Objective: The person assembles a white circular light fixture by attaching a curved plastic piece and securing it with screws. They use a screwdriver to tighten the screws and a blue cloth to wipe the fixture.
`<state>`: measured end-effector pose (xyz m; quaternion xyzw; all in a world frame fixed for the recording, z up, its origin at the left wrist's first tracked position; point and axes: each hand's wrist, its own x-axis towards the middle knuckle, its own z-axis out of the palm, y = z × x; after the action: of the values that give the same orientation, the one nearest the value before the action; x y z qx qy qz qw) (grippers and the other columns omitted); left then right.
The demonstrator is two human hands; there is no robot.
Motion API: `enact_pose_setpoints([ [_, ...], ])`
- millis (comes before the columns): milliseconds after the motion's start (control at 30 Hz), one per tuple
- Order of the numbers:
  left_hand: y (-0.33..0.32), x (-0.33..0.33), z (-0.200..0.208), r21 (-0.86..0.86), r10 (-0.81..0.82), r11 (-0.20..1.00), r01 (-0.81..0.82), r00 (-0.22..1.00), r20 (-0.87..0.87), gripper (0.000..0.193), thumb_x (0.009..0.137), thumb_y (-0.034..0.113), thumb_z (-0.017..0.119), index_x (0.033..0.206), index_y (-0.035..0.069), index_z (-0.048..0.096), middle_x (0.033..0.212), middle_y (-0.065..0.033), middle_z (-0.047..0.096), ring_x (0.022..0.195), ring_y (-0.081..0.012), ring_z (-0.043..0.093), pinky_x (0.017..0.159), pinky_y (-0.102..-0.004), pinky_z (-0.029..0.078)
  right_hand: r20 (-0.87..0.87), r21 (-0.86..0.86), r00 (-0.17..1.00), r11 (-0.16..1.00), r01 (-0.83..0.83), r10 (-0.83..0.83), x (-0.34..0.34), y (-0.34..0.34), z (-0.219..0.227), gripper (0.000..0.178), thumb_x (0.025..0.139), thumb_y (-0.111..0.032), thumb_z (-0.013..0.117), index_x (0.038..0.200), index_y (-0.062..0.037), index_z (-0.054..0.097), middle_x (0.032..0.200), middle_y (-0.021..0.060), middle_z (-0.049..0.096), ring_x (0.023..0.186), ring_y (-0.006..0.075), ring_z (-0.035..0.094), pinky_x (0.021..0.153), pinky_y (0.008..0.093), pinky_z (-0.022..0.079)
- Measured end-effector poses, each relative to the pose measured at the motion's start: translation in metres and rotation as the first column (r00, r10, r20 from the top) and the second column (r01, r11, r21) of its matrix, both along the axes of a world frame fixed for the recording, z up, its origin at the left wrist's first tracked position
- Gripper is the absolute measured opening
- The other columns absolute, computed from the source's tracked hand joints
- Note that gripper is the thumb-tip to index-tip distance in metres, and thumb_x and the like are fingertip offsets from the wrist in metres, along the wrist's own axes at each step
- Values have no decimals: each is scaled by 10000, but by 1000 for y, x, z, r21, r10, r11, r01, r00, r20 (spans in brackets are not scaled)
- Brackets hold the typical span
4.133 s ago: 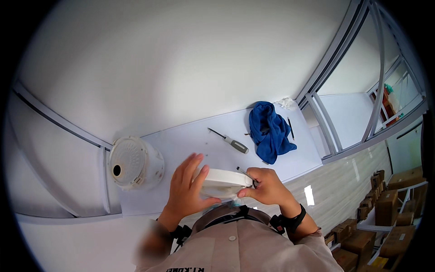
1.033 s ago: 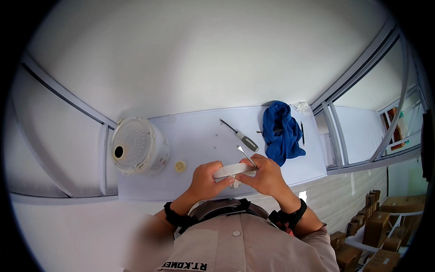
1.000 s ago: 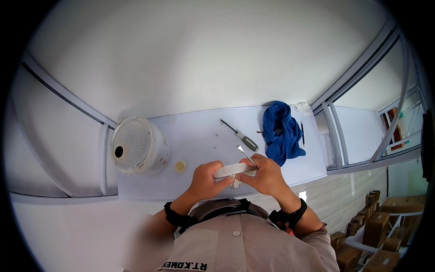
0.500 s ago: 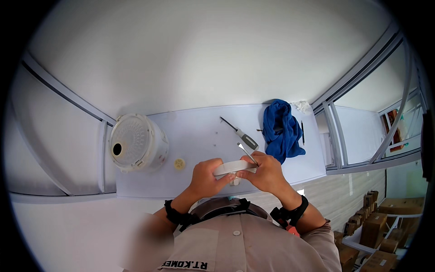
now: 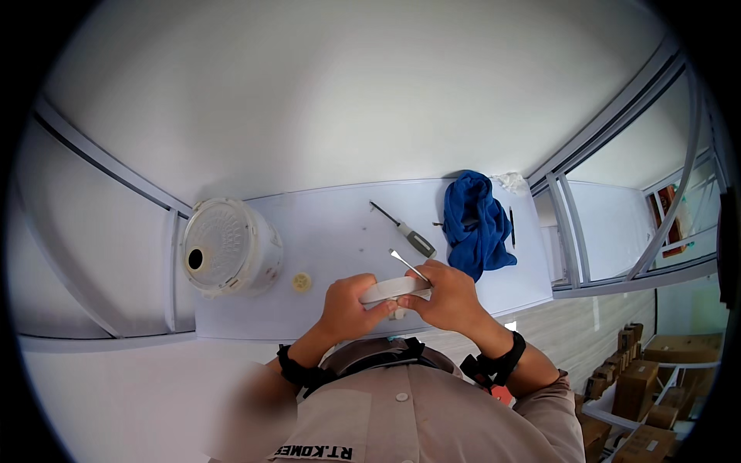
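Observation:
My left hand (image 5: pixel 347 305) is closed on the left side of a white round part (image 5: pixel 394 289), its thumb low on the near side. From the other side my right hand (image 5: pixel 448 297) grips the same part with its thumb. A flat-blade screwdriver (image 5: pixel 407 264) also sits in the right hand; its metal shaft points up and left over the part, and its handle is hidden by the fingers. A small pale knob (image 5: pixel 397 312) shows under the two thumbs. Beyond the hands, a second screwdriver (image 5: pixel 417 241) with a grey-green handle lies on the white table (image 5: pixel 324 216).
A white lidded bucket (image 5: pixel 258 255) with a dark hole in its lid stands at the left, with a yellowish disc (image 5: pixel 301 282) beside it. A blue cloth (image 5: pixel 475 224), a black pen (image 5: pixel 512 229) and white crumpled material (image 5: pixel 511 182) lie right. Cardboard boxes (image 5: pixel 637 390) stand lower right.
The screwdriver in my right hand has tilted further left, its tip now lower and more over the white part. Both hands keep their hold.

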<state>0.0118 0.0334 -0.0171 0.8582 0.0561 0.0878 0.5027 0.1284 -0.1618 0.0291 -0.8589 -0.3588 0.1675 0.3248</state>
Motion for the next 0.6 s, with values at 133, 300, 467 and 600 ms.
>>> enact_pose_setpoints([
  [133,-2,-1,-1,-8,22,1000,-22,1000,4,366,791,312,867,748,55,609,670,-137,629,575,-337,621,544,-399,461,10,-51,1000,999,10,-10,-1,2,1,381,774,-324,889,1083,-123,791,894,75,704,803,332,716,704,443,544],
  [300,-4,-2,-3,0,47,999,-47,999,15,377,786,313,869,735,57,596,661,-136,621,570,-343,611,539,-403,456,29,-69,999,997,21,-19,-3,4,2,369,770,-310,884,1074,-120,794,903,76,705,797,340,718,699,454,545],
  [467,-4,-1,-3,-24,51,998,-50,998,38,405,785,246,881,720,28,546,653,-143,561,548,-284,505,532,-379,414,35,-82,999,997,1,2,0,7,3,371,763,-304,887,1068,-120,785,891,75,694,785,342,718,686,459,545],
  [600,-10,-3,-6,30,77,996,-79,995,59,393,782,247,883,747,32,555,663,-147,560,559,-301,517,541,-385,426,140,-134,989,991,-26,44,-3,6,-1,424,756,-315,898,1112,-126,767,909,78,687,774,347,716,657,455,544],
])
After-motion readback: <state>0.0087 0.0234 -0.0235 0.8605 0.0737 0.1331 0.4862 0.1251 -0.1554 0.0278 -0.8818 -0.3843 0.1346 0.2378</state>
